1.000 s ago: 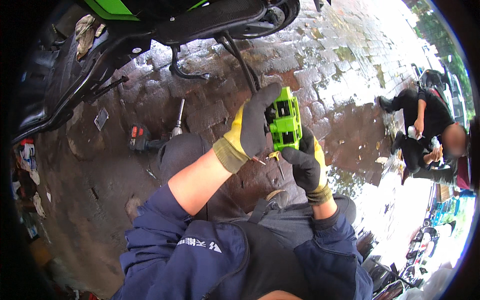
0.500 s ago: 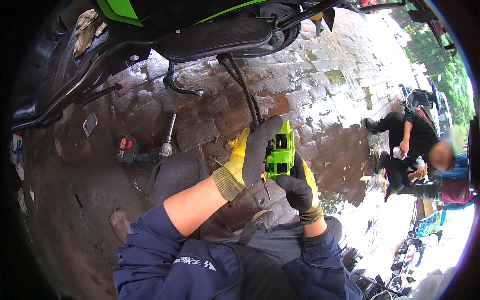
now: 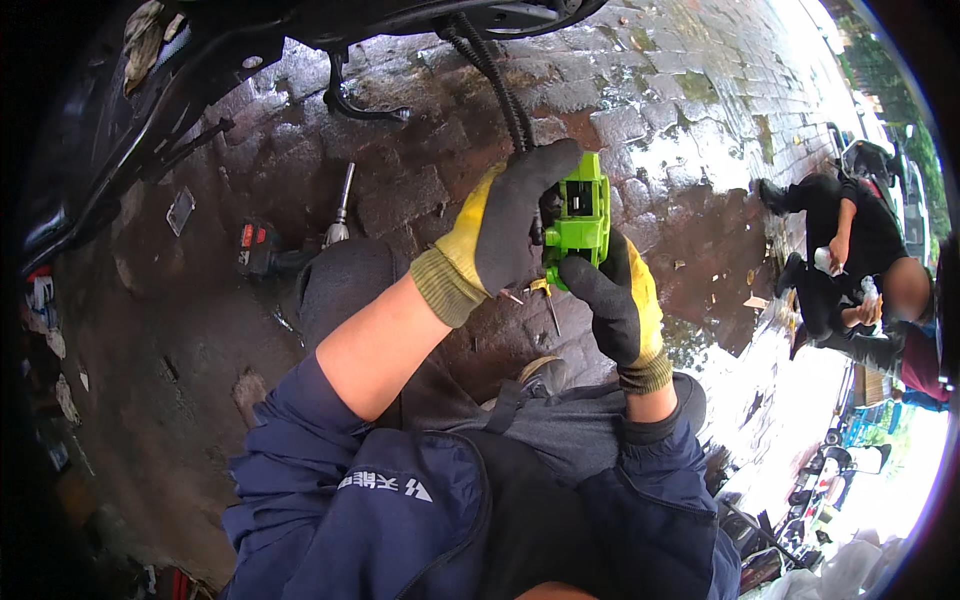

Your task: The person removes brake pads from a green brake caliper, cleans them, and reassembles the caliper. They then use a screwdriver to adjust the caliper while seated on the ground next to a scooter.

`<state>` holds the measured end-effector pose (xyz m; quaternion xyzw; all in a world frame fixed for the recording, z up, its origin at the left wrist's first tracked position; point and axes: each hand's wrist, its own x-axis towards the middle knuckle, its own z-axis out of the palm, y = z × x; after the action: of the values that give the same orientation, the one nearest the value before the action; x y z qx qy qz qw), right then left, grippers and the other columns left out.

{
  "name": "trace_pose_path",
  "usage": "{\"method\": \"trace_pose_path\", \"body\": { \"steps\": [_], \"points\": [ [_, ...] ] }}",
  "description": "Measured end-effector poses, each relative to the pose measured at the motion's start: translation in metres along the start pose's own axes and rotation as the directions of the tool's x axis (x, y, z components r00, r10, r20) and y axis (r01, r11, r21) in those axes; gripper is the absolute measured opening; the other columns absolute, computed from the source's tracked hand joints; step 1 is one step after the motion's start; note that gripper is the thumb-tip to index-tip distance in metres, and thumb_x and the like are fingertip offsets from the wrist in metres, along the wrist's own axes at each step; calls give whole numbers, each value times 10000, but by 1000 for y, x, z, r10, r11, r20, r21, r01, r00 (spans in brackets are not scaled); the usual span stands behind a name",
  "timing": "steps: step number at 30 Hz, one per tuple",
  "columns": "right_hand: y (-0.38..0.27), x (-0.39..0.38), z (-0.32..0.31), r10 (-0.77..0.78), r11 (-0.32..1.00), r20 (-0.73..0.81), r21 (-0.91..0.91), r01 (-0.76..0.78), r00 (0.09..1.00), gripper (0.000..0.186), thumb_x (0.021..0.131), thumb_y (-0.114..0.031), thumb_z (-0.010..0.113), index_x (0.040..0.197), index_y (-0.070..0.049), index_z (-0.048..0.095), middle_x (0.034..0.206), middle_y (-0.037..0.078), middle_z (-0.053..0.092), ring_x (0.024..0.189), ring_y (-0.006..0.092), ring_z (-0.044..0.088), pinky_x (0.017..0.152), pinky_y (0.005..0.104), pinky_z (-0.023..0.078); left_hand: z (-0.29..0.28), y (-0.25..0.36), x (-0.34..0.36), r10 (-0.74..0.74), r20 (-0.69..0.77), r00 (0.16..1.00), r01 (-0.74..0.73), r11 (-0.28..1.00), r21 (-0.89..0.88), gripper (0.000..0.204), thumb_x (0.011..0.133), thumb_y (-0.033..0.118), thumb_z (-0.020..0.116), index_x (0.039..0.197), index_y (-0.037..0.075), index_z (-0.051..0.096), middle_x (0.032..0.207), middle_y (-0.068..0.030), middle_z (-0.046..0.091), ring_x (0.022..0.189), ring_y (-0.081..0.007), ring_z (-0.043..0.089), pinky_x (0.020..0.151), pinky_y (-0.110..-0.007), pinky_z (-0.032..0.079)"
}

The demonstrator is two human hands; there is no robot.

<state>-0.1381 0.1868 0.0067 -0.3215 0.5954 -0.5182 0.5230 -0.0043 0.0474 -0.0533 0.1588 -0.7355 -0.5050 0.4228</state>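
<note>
Brick paving (image 3: 700, 230): spreads right — scooter edge (image 3: 225, 70) upper left
Left hand (image 3: 515, 220): gripping green slotted housing (image 3: 580, 236)
Right hand (image 3: 618, 305): holding its lower end

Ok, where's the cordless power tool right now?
In the head view, the cordless power tool lies left of centre on the wet paving, partly hidden by the left knee, left of the left grip holding the green part.

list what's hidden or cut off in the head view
Head view, left edge of the bright green boxy part: partly hidden by the black-and-yellow gloved left hand.
Head view, some of the black-and-red power tool: blocked by the dark grey-trousered knee.
Head view, top of the black vehicle: cut off by the upper edge.
</note>
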Motion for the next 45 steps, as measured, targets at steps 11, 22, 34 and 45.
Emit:
{"method": "trace_pose_path", "body": {
  "steps": [11, 22, 34, 45],
  "points": [
    [-3, -2, -6, 59, 997, -10, 55, -58, 998, 565, 936, -191, 773, 1414, 49, 589, 1296, 111, 707, 1167, 184, 658, 1045, 346, 500, 4, 13, 21, -602, 273, 750, 528, 298, -795, 342, 1111, 300, 538, 1211, 11, 693, 1100, -76, 760, 986, -170, 757, 912, -320, 617],
    [7, 0, -1, 13, 997, 21, 74, -14, 1000, 500, 940, -159, 713, 1386, 41, 609, 1236, 95, 715, 1119, 187, 663, 1010, 347, 508, -1, 45, 21, -686, 213, 695, 586, 369, -722, 319, 1115, 238, 519, 1277, -4, 649, 1141, -76, 738, 1046, -165, 731, 992, -310, 584],
    [6, 0, 3, -7, 998, 31, 59, 6, 1000, 537, 959, -194, 704, 1438, 16, 581, 1302, 112, 699, 1183, 204, 656, 1068, 361, 482, -4, 22, 13, -536, 248, 807, 558, 554, -618, 435, 1089, 321, 553, 1402, 29, 627, 1177, -71, 722, 1032, -135, 719, 925, -313, 592],
    [13, 2, 1, -10, 988, -8, 155, 11, 1000, 541, 957, -173, 714, 1445, 17, 578, 1298, 107, 704, 1174, 200, 660, 1057, 358, 492, -8, 41, 20, -641, 222, 734, 643, 554, -529, 525, 940, -16, 644, 1457, -21, 553, 1374, -137, 659, 1227, -230, 680, 1060, -349, 558]
  ]
}}
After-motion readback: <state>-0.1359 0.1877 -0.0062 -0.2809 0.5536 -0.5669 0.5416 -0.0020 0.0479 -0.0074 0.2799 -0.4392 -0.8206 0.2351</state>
